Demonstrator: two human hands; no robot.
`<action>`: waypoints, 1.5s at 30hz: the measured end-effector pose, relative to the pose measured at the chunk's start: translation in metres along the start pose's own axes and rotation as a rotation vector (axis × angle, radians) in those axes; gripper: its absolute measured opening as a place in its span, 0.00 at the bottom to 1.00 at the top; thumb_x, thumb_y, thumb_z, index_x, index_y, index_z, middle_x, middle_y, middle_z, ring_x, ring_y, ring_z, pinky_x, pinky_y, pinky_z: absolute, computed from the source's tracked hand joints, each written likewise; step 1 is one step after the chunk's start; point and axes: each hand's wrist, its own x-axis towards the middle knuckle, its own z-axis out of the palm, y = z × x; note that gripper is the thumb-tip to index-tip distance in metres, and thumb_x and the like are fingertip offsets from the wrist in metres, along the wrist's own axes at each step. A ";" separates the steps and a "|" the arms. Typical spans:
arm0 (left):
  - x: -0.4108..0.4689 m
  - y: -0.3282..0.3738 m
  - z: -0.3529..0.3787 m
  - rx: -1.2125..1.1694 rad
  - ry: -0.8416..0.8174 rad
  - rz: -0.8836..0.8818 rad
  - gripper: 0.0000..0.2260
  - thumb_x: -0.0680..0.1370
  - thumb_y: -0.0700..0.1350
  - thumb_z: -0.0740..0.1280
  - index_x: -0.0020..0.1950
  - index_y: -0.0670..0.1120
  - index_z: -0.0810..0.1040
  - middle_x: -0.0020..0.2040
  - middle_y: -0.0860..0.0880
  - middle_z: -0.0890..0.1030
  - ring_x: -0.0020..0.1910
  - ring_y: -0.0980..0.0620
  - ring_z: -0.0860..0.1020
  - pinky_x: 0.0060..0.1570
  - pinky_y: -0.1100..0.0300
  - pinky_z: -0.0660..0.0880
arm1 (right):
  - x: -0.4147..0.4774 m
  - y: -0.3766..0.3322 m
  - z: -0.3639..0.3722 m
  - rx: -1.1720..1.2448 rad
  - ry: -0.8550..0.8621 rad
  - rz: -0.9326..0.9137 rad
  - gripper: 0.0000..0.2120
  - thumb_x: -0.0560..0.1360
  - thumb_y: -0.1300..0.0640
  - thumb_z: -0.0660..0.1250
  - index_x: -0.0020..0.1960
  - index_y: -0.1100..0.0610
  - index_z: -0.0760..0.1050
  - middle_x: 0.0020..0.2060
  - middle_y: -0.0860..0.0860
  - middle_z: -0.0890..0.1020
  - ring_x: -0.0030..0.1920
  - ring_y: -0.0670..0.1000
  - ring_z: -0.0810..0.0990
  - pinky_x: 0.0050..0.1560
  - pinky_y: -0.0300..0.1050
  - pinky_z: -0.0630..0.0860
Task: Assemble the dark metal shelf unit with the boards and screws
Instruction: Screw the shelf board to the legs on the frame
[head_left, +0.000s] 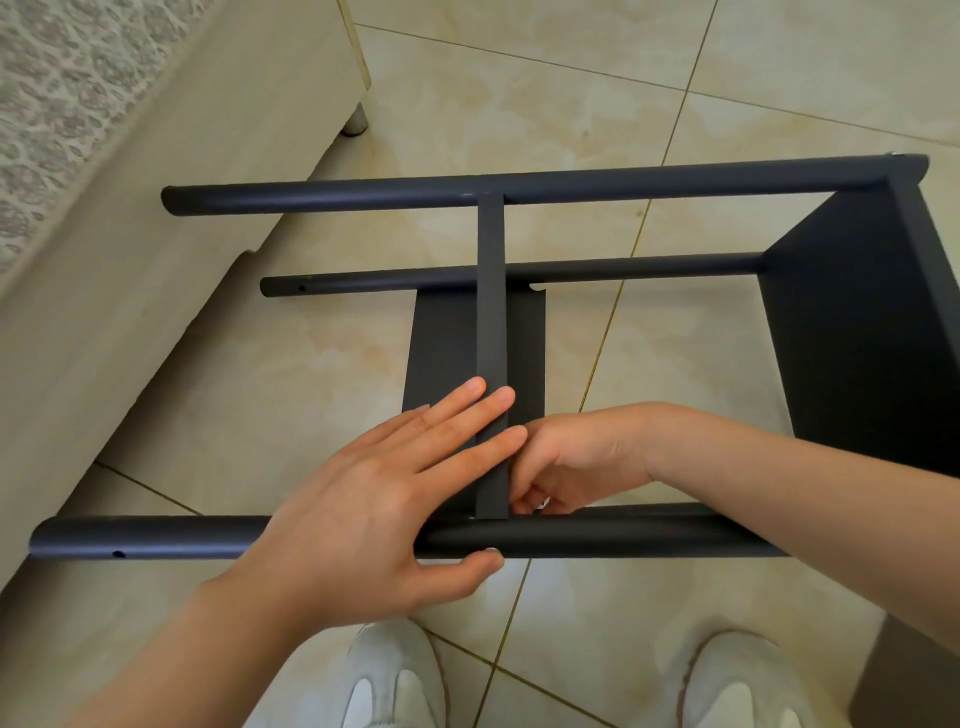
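The dark shelf unit is lying on its side on the tiled floor. Its middle board is standing on edge, and it is reaching from the far tube to the near tube. Well to the right of this board, the end board is closing the frame. The left hand is resting with straight fingers across the upper edge of the middle board, and its thumb is lying against the front of the near tube. The right hand is sitting just to the right of the board, at the corner where board and near tube are meeting. Its fingers are curling inward, and what they are holding, if anything, is hidden.
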 end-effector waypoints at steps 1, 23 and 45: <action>0.001 0.001 0.000 0.005 -0.004 0.001 0.34 0.76 0.63 0.64 0.80 0.53 0.64 0.82 0.55 0.57 0.81 0.56 0.52 0.74 0.51 0.58 | -0.001 0.000 0.000 0.003 0.006 0.002 0.22 0.76 0.63 0.62 0.70 0.65 0.70 0.54 0.59 0.78 0.48 0.53 0.79 0.55 0.47 0.75; -0.021 0.020 0.007 -0.120 0.109 -0.168 0.31 0.77 0.68 0.59 0.77 0.56 0.67 0.78 0.66 0.59 0.71 0.64 0.68 0.63 0.65 0.72 | -0.073 0.019 0.044 -0.532 0.546 -0.232 0.09 0.78 0.55 0.68 0.55 0.45 0.81 0.48 0.39 0.85 0.49 0.37 0.82 0.45 0.25 0.75; -0.057 0.055 -0.007 -1.869 0.612 -1.194 0.13 0.80 0.38 0.67 0.64 0.36 0.75 0.58 0.34 0.82 0.54 0.37 0.83 0.46 0.50 0.80 | -0.089 0.042 0.106 -1.153 1.091 -0.133 0.12 0.80 0.55 0.64 0.63 0.48 0.74 0.56 0.47 0.78 0.52 0.49 0.78 0.54 0.45 0.77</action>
